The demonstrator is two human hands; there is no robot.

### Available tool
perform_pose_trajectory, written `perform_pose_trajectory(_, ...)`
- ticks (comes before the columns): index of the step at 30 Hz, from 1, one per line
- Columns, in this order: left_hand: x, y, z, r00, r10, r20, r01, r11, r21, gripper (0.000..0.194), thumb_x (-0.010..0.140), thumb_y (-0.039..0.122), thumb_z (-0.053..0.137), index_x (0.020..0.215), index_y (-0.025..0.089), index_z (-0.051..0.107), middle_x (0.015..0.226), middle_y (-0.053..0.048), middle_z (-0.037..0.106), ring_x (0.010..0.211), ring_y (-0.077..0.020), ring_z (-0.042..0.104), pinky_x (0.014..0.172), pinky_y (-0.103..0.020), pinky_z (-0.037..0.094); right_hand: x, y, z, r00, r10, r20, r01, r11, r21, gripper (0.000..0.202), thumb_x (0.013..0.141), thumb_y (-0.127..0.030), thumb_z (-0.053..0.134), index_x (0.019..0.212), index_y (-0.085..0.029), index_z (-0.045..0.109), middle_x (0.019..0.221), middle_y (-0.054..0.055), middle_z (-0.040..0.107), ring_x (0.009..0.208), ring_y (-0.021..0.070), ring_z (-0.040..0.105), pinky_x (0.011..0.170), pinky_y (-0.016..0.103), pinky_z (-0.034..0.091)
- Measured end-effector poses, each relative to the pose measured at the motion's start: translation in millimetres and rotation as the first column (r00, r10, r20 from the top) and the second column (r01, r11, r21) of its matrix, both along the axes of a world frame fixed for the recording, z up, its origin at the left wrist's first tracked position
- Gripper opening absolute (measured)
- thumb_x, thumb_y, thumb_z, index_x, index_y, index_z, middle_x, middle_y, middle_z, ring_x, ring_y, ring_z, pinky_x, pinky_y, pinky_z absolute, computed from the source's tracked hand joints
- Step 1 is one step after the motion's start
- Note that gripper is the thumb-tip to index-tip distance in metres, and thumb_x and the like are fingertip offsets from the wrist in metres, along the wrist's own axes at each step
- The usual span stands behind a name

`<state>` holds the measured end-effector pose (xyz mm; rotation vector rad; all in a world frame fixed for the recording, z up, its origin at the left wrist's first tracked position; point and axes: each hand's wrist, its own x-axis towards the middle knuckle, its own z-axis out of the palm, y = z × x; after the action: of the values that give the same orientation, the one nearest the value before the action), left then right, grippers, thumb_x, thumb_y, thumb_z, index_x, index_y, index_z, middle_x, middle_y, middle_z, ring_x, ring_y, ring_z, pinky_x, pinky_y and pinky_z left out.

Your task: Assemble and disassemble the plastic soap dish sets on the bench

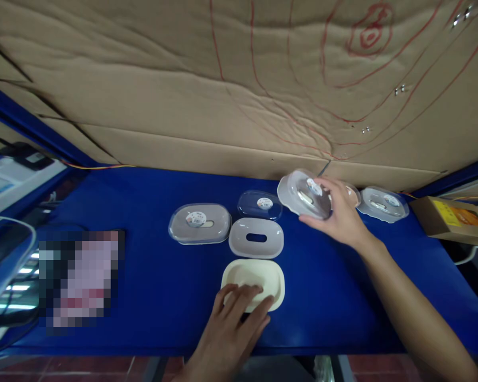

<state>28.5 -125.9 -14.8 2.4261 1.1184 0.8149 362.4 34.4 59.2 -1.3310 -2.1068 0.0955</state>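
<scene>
My right hand [340, 215] is closed around the edge of a grey soap dish with a clear lid [307, 197], tilted above the back of the table. A round label sticks to that lid. My left hand [237, 323] lies over a cream oval tray [255, 269] near the front edge, fingers apart and touching its inside. Just behind that tray sits a grey oval insert with a slot [241, 239]. Farther back lies a clear lid [249, 202] with a round label. To the left rests a lidded soap dish [215, 225].
Other lidded dishes [382, 204] stand along the back right, partly behind my right hand. A cardboard box [426, 217] is at the right edge. At left are a blurred-out flat item [87, 270] and cables [34, 233]. A cardboard wall [163, 95] rises behind the blue table [151, 318].
</scene>
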Motion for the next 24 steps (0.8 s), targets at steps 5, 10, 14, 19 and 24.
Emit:
perform_pose_trajectory(5,18,-4,7.9,0.738,0.255,0.624,0.157,0.836,-0.526,0.122,0.084,0.084,0.072,0.173,0.035,0.004,0.173,-0.023,0.031,0.152,-0.0421,0.050,0.114,-0.061,0.054,-31,-94,10.2,0.943,0.309,-0.122,-0.332,0.895,-0.296,0.105,0.074,-0.066,0.092,0.161,-0.034,0.040,0.161,0.015,0.047,0.145,0.0392,0.054,0.115,0.052,0.054)
perform_pose_trajectory(10,48,-9,26.9,0.413,0.529,0.741,0.481,0.565,-0.671,0.122,0.070,0.065,0.097,0.166,0.039,0.028,0.166,-0.015,0.048,0.146,-0.0444,0.055,0.117,-0.057,0.049,-41,-125,-1.3,0.853,0.421,-0.309,-0.517,0.765,-0.384,0.111,0.073,-0.078,0.086,0.163,-0.033,0.038,0.159,0.015,0.048,0.146,0.0374,0.054,0.113,0.047,0.056)
perform_pose_trajectory(14,55,-18,35.5,0.365,0.660,0.657,0.519,0.441,-0.732,0.112,0.066,0.052,0.103,0.159,0.036,0.041,0.157,-0.015,0.057,0.138,-0.0410,0.062,0.116,-0.049,0.049,-8,-92,-21.9,0.913,0.269,-0.307,-0.367,0.871,-0.326,0.084,0.097,-0.073,0.063,0.165,-0.034,0.034,0.162,0.014,0.047,0.151,0.0357,0.048,0.122,0.054,0.047)
perform_pose_trajectory(19,53,-30,29.8,0.361,0.669,0.650,0.563,0.399,-0.723,0.114,0.062,0.050,0.106,0.156,0.035,0.043,0.161,-0.016,0.052,0.143,-0.0417,0.057,0.119,-0.052,0.044,29,-44,-51.6,0.995,0.034,0.092,-0.014,0.978,-0.207,0.066,0.101,-0.048,0.069,0.160,-0.034,0.042,0.168,0.014,0.041,0.158,0.0377,0.039,0.128,0.065,0.036)
perform_pose_trajectory(24,54,-31,27.0,0.362,0.648,0.670,0.574,0.411,-0.708,0.111,0.059,0.046,0.107,0.152,0.033,0.047,0.163,-0.017,0.050,0.148,-0.0406,0.053,0.121,-0.051,0.042,30,-19,-66.4,0.980,0.051,0.194,-0.009,0.977,-0.211,0.066,0.097,-0.042,0.069,0.157,-0.029,0.046,0.169,0.016,0.041,0.159,0.0387,0.039,0.128,0.065,0.037)
